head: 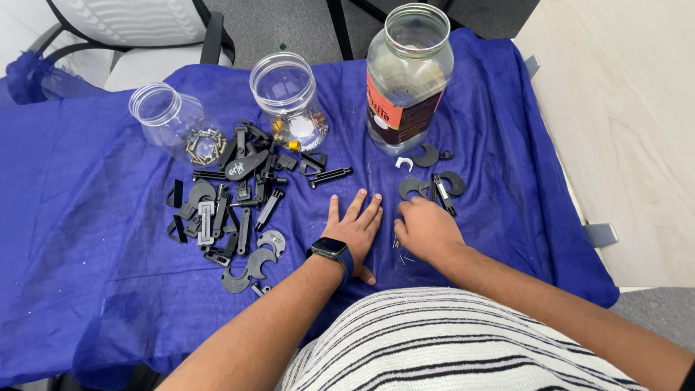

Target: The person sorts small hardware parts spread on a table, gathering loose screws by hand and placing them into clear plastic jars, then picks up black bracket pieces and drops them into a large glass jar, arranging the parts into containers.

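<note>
My left hand (355, 230) lies flat on the blue cloth (87, 239), fingers spread, a dark smartwatch (330, 250) on its wrist. My right hand (426, 230) rests just to its right with fingers curled down over a few thin metal pins (402, 255) on the cloth; whether it pinches one is hidden. Black crescent-shaped plastic parts (433, 186) lie just beyond the right hand. A pile of black plastic pieces (232, 199) lies to the left of my left hand.
Three open jars stand at the back: a small clear one (172, 122) with metal bits, a middle clear one (288, 98) with small parts, a tall glass one (407, 76) with a red label. An office chair (137, 32) stands behind. Pale table (630, 130) at right.
</note>
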